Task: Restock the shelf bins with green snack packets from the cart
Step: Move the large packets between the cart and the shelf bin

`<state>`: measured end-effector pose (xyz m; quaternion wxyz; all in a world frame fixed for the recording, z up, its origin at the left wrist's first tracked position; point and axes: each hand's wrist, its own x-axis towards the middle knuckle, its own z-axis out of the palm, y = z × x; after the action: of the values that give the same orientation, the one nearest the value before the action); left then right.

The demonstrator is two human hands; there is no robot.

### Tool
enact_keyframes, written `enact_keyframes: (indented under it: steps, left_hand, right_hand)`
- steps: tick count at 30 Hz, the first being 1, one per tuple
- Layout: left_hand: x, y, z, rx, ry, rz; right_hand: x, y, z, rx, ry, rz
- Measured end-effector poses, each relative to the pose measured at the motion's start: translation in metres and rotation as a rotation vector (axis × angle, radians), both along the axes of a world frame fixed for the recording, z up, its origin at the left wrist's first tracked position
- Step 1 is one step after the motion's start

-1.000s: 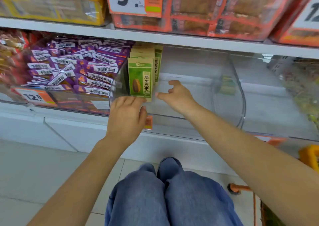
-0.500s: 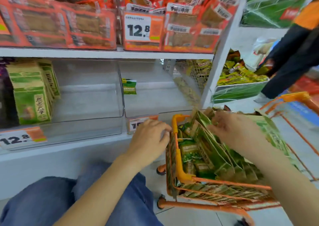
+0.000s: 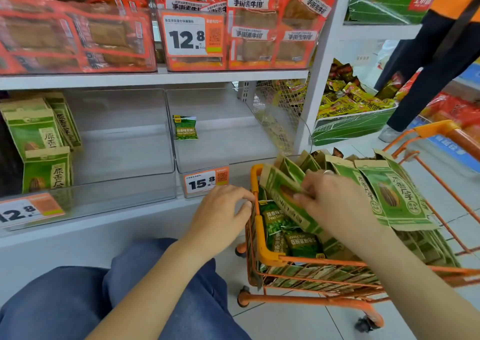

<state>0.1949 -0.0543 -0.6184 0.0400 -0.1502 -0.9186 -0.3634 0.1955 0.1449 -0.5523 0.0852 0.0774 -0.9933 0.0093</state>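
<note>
An orange wire cart (image 3: 262, 246) at the lower right is full of green snack packets (image 3: 389, 194). My right hand (image 3: 335, 204) reaches into the cart and its fingers pinch the top of one green and tan packet (image 3: 283, 194). My left hand (image 3: 220, 209) hangs loosely curled just left of the cart's rim, holding nothing. A clear shelf bin (image 3: 117, 181) on the left holds a few upright green packets (image 3: 39, 142) at its left end. The clear bin (image 3: 223, 158) to its right holds one small green pea packet (image 3: 185, 127).
Red snack packs (image 3: 249, 28) fill the shelf above. Price tags (image 3: 205, 181) hang on the bin fronts. A white shelf post (image 3: 319, 80) stands behind the cart. A person in dark trousers (image 3: 436, 61) stands at the upper right. My knees in blue jeans (image 3: 78, 303) are below.
My view swung right from the left bin to the cart. Both hands left the shelved packets; my right hand went into the cart and took hold of a packet, my left hand came to the rim.
</note>
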Motion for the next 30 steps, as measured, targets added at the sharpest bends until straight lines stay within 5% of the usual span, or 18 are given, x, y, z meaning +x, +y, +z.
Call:
enact_keyframes:
  steps: [5,9,11,14,18,20,23,26,30]
  left_hand:
    - [0.001,-0.007,0.014,0.320,0.062,0.099]
    - [0.004,-0.023,0.047,0.089,0.144,0.114]
    - [0.004,-0.038,0.058,0.059,0.040,0.027]
    - [0.004,-0.068,0.058,0.251,-0.120,0.068]
    - [0.013,-0.117,0.050,0.729,-0.119,0.440]
    - [0.021,-0.138,0.046,0.933,-0.121,0.582]
    - [0.030,-0.165,0.040,1.037,-0.124,0.685]
    - [0.036,-0.195,0.031,0.900,-0.076,0.736]
    - [0.034,-0.257,0.010,0.101,0.136,0.825]
  right_hand:
    - [-0.021,0.006,0.034,-0.629,-0.283,0.053]
    - [-0.030,-0.022,0.051,-0.477,-0.498,0.334]
    - [-0.035,-0.046,0.055,-0.322,-0.527,0.449]
    - [-0.042,-0.086,0.056,-0.368,-0.445,0.504]
    - [-0.046,-0.138,0.041,-1.019,-0.073,0.277]
    - [-0.047,-0.171,0.030,-1.227,-0.226,0.182]
    - [-0.047,-0.220,0.008,-1.142,-0.553,0.235]
    - [-0.048,-0.257,-0.004,-1.188,-0.645,0.343]
    - [-0.071,-0.298,-0.012,-1.405,-0.813,0.223]
